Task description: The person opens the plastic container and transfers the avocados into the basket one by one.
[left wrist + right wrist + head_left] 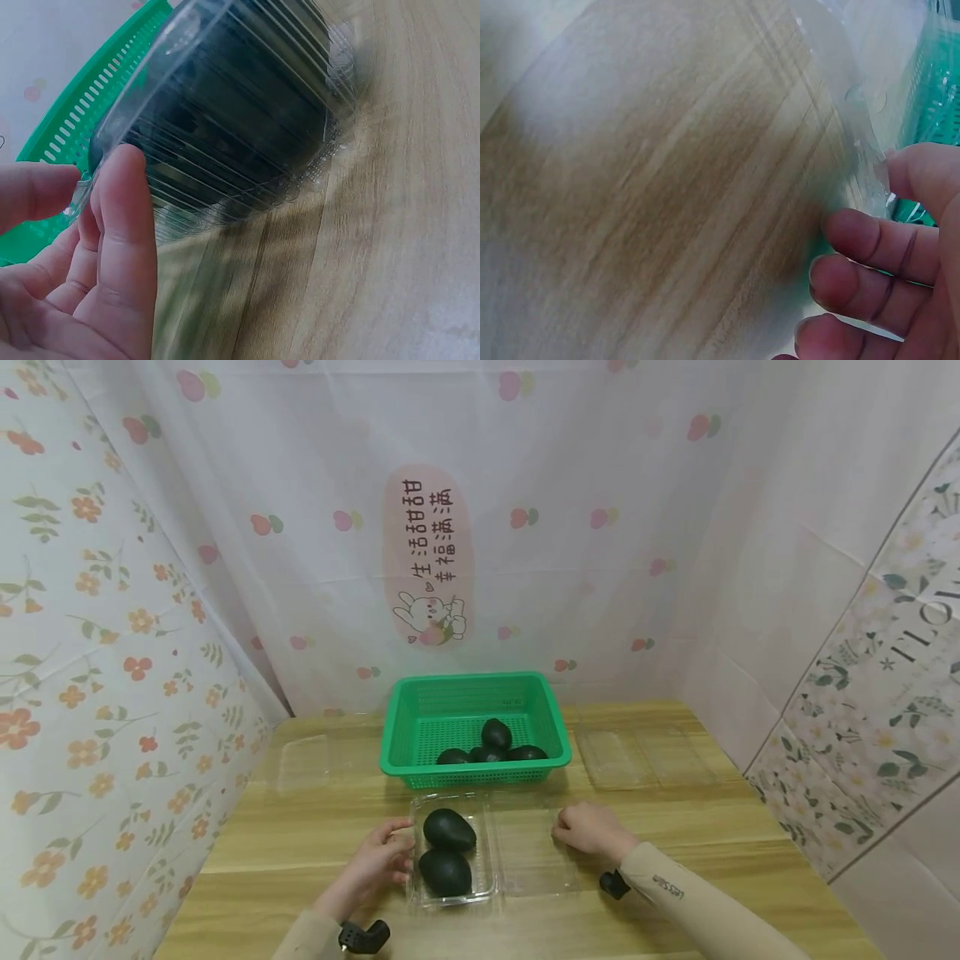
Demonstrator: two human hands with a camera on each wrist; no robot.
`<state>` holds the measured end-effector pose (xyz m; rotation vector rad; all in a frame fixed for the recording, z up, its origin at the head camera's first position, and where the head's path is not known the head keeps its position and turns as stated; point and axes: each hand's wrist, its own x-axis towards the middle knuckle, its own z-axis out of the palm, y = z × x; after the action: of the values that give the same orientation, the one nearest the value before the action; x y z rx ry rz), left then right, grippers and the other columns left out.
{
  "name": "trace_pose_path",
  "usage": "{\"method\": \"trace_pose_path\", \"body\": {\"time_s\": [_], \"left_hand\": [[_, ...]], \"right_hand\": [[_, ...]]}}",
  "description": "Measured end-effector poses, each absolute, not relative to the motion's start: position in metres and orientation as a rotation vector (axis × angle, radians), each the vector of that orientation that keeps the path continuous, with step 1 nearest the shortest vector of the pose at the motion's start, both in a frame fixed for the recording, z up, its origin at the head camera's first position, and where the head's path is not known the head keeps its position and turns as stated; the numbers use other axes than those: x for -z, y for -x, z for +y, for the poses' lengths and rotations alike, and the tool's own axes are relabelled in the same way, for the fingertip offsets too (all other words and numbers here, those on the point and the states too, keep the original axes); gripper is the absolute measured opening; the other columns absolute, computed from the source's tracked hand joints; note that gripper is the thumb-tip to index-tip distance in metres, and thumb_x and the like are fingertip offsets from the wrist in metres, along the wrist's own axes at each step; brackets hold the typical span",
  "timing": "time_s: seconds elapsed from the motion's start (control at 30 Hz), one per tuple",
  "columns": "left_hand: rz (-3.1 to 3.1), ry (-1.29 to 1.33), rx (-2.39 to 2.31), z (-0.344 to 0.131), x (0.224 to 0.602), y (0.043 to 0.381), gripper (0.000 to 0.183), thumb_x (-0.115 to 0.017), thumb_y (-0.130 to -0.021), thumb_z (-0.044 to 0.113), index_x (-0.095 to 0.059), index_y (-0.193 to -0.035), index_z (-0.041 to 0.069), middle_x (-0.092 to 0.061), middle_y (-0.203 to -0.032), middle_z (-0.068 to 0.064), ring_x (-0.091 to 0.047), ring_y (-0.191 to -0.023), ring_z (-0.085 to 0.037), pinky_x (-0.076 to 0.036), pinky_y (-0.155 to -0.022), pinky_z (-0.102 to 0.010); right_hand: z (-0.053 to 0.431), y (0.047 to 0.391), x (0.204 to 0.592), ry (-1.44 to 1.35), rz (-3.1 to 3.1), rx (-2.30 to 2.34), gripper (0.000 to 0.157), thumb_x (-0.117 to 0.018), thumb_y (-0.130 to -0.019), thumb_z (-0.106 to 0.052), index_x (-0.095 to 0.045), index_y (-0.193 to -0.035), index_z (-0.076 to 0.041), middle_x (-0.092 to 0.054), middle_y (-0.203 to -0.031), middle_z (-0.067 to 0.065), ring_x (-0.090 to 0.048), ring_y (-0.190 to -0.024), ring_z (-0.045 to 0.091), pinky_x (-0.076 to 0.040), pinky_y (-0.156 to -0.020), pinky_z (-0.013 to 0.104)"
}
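Note:
A clear plastic clamshell container [486, 852] lies opened out on the wooden table. Its left half holds two dark green avocados [450, 829], one behind the other. My left hand [375, 864] pinches the container's left rim between thumb and fingers; the left wrist view shows the ribbed wall [247, 112] with a dark avocado behind it. On the other side, my right hand [592, 828] pinches the outer edge of the transparent lid [534, 860], its other fingers bent beneath in the right wrist view. The lid appears to lie low, near the table.
Behind the container stands a green plastic basket [480, 770] with several avocados [496, 734] in it. More clear plastic containers lie at the back left [303, 760] and back right [611, 756]. Patterned curtains [300, 568] border the table at the back and both sides.

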<state>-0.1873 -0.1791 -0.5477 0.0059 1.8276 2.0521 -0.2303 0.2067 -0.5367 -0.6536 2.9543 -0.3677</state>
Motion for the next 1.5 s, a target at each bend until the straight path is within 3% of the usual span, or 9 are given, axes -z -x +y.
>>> {"method": "trace_pose_path", "body": {"time_s": [0.33,0.5,0.77,0.97,1.1,1.23,1.33,1.5], "left_hand": [[1.831,-0.025,-2.046,-0.177,0.548,0.187,0.052,-0.056,-0.096,0.009,-0.032,-0.14,-0.007,-0.052,-0.102,-0.009,-0.056,-0.072,-0.013,-0.052,-0.057,-0.026],[1.826,-0.025,-2.06,-0.177,0.548,0.186,0.051,-0.055,-0.096,0.007,-0.032,-0.139,-0.007,-0.053,-0.1,-0.008,-0.055,-0.071,-0.013,-0.051,-0.056,-0.026],[1.823,-0.019,-2.07,-0.178,0.548,0.185,0.053,-0.055,-0.095,0.007,-0.031,-0.14,-0.008,-0.054,-0.1,-0.008,-0.056,-0.072,-0.013,-0.051,-0.058,-0.025],[1.838,-0.014,-2.065,-0.178,0.549,0.185,0.053,-0.056,-0.095,0.008,-0.032,-0.14,-0.008,-0.054,-0.1,-0.008,-0.057,-0.073,-0.013,-0.052,-0.058,-0.026],[1.837,-0.008,-2.068,-0.179,0.55,0.185,0.053,-0.056,-0.095,0.008,-0.033,-0.139,-0.008,-0.055,-0.1,-0.007,-0.057,-0.072,-0.013,-0.052,-0.058,-0.025],[1.839,-0.006,-2.069,-0.179,0.549,0.185,0.052,-0.057,-0.095,0.008,-0.033,-0.139,-0.007,-0.055,-0.099,-0.007,-0.057,-0.072,-0.013,-0.052,-0.057,-0.025],[1.84,-0.004,-2.073,-0.179,0.549,0.184,0.052,-0.057,-0.095,0.008,-0.033,-0.139,-0.007,-0.055,-0.098,-0.007,-0.057,-0.071,-0.013,-0.052,-0.057,-0.025],[1.841,-0.003,-2.084,-0.179,0.551,0.185,0.052,-0.057,-0.095,0.009,-0.034,-0.139,-0.007,-0.057,-0.097,-0.006,-0.058,-0.071,-0.013,-0.052,-0.057,-0.026]], "right_hand": [[0.202,0.233,0.518,0.658,2.97,0.431,0.046,-0.064,-0.092,-0.029,-0.039,-0.054,-0.021,-0.031,-0.049,-0.012,-0.029,-0.043,0.004,-0.026,-0.042,0.024],[0.182,0.232,0.495,0.78,2.956,0.486,0.041,-0.064,-0.091,-0.027,-0.04,-0.059,-0.021,-0.027,-0.052,-0.012,-0.027,-0.046,0.003,-0.024,-0.045,0.022],[0.144,0.23,0.474,1.0,2.904,0.539,0.027,-0.067,-0.09,-0.028,-0.055,-0.066,-0.021,-0.043,-0.057,-0.015,-0.038,-0.052,0.002,-0.033,-0.047,0.022],[0.123,0.229,0.47,1.142,2.861,0.557,0.01,-0.072,-0.085,-0.026,-0.066,-0.085,-0.018,-0.054,-0.071,-0.011,-0.048,-0.064,0.005,-0.043,-0.055,0.024],[0.111,0.23,0.471,1.247,2.784,0.567,0.027,-0.075,-0.083,-0.021,-0.067,-0.107,-0.012,-0.063,-0.095,-0.003,-0.058,-0.079,0.009,-0.048,-0.068,0.024],[0.1,0.229,0.472,1.323,2.705,0.508,0.047,-0.077,-0.081,-0.018,-0.062,-0.125,-0.013,-0.06,-0.12,-0.001,-0.059,-0.104,0.013,-0.05,-0.084,0.025],[0.091,0.228,0.473,1.377,2.698,0.431,0.056,-0.079,-0.079,-0.02,-0.058,-0.131,-0.016,-0.055,-0.129,0.0,-0.055,-0.116,0.013,-0.048,-0.091,0.026],[0.079,0.23,0.476,1.451,2.706,0.333,0.066,-0.083,-0.076,-0.021,-0.055,-0.136,-0.017,-0.051,-0.137,0.003,-0.053,-0.12,0.015,-0.047,-0.093,0.027]]}}
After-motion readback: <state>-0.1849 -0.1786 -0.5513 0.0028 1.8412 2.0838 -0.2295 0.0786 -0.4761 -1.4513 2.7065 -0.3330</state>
